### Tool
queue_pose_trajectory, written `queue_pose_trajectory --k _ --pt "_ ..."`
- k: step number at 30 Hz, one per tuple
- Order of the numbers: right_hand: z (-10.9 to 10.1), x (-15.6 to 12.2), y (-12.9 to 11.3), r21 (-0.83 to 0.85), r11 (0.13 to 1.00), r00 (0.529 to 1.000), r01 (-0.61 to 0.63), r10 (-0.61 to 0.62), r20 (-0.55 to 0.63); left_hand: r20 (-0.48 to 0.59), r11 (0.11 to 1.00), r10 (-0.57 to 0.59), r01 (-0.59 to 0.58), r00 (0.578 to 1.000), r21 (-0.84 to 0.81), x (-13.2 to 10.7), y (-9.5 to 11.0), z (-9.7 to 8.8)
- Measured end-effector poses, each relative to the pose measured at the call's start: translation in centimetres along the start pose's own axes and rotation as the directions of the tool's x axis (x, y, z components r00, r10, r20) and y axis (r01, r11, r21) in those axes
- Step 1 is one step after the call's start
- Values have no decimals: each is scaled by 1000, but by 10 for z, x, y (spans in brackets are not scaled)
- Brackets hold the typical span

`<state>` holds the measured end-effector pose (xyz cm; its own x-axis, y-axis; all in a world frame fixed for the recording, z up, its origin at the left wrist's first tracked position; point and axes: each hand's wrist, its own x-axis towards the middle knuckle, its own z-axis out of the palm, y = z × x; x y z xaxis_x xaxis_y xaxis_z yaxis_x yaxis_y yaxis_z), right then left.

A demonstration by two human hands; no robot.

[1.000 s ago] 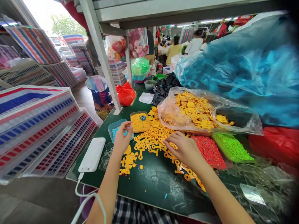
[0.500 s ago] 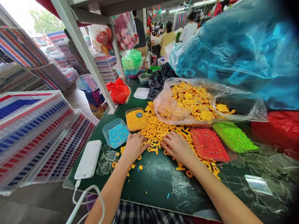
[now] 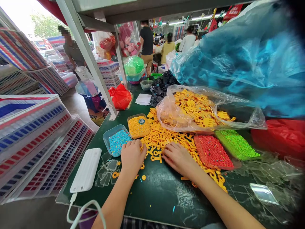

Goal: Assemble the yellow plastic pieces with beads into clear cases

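Observation:
A heap of small yellow plastic pieces (image 3: 158, 133), many with a ring at one end, spreads over the dark green table. My left hand (image 3: 132, 156) is at the heap's left edge, just below the tubs of blue and yellow beads. Its fingers are curled, with a bit of yellow showing by the thumb; what they hold is partly hidden. Across from it, my right hand (image 3: 178, 157) rests palm down at the heap's near edge, its fingers apart and touching loose pieces. Several ringed pieces (image 3: 156, 156) lie between the hands.
Nearby are tubs of blue beads (image 3: 119, 141), yellow beads (image 3: 138, 125), red beads (image 3: 213, 151) and green beads (image 3: 238, 144). A clear bag (image 3: 166, 109) holds more yellow pieces. A white power bank (image 3: 87, 170) with a cable lies left; clear plastic plates (image 3: 263, 192) lie right. A metal post (image 3: 95, 60) rises at the left.
My left hand has drawn its thumb in and its fingers are more curled. My right hand has shifted slightly down and left. The camera view has shifted a little.

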<state>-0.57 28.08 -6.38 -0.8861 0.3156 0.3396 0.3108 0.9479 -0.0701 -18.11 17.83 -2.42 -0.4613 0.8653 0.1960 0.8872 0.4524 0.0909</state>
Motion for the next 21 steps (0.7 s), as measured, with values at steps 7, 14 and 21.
queue_pose_trajectory --k 7,14,21 --pt "-1 1 -17 24 996 994 91 -93 58 -200 998 55 -49 978 33 -8 0 8" --pt "-2 2 -13 17 996 992 93 -94 82 -139 988 151 -152 979 0 -15 3 15" --pt "-6 5 -11 -16 999 995 48 -47 90 -54 983 162 -166 985 -78 -18 9 15"
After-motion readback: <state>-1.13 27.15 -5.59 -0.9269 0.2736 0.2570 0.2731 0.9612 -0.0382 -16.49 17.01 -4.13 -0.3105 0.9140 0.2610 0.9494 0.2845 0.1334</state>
